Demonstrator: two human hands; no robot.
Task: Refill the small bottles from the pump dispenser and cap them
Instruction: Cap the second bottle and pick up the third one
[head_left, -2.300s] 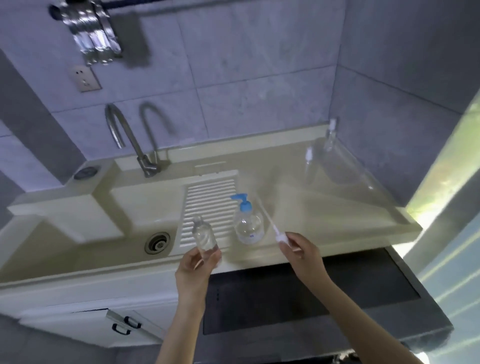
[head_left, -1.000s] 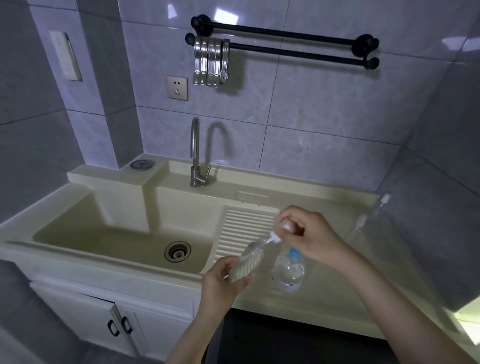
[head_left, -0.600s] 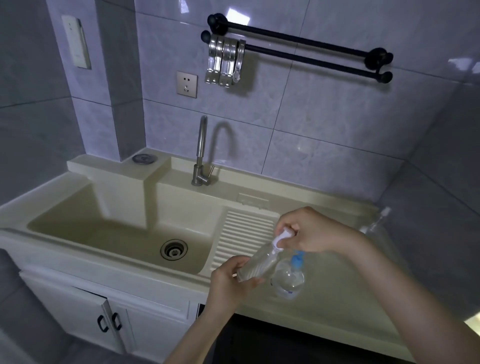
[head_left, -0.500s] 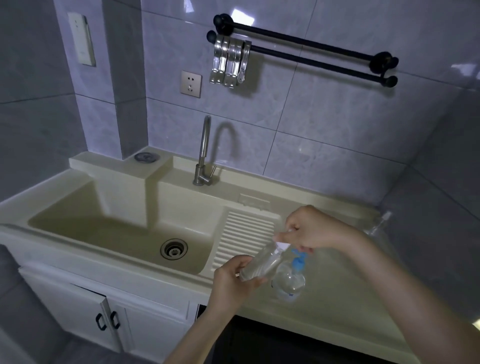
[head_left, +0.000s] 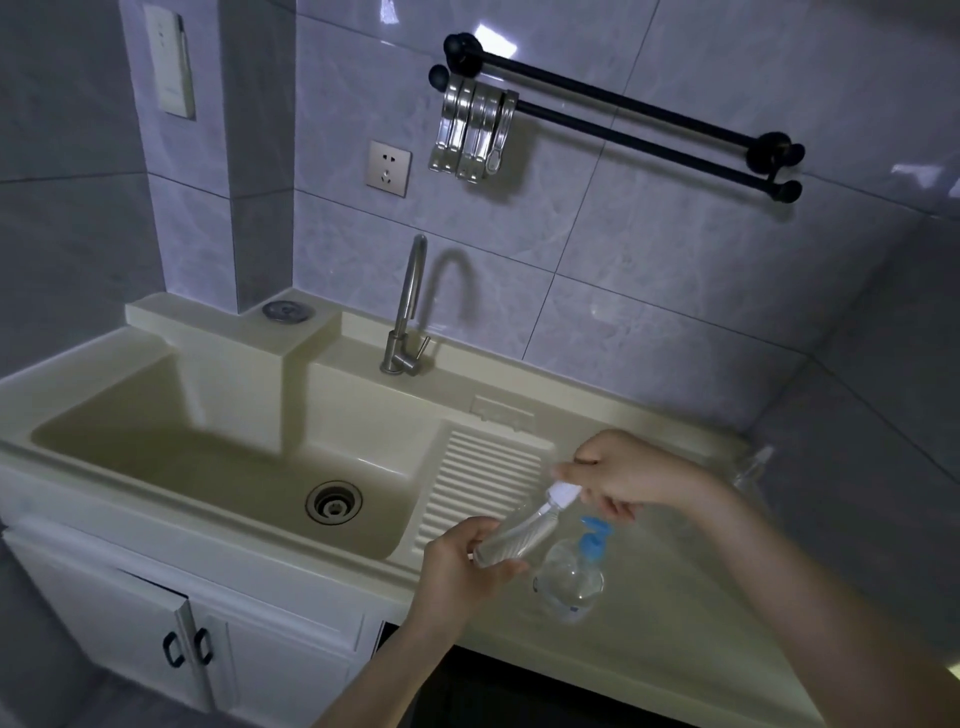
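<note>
Head view: lower centre of frame, left hand (head_left: 457, 569) grips the base of a small clear bottle (head_left: 511, 538), fingers curled round it, bottle tilted w/ neck pointing up-right. Right hand (head_left: 623, 475), centre-right, pinches the white cap (head_left: 563, 492) at the bottle's neck; can't tell if cap is fully seated. Just below-right of the bottle, pump dispenser (head_left: 571, 577) w/ blue pump head stands upright on the cream countertop (head_left: 675, 623), apart from both hands. Another clear spray bottle (head_left: 753, 465) at right edge near the wall corner, faint, hard to make out. Left half of frame: sink (head_left: 218, 452) w/ drain, ribbed washboard (head_left: 483, 488) beside it, tap (head_left: 408, 306) behind. Upper right: black towel rail (head_left: 623, 114) w/ metal clips (head_left: 472, 132); socket (head_left: 388, 168) to their left.
</note>
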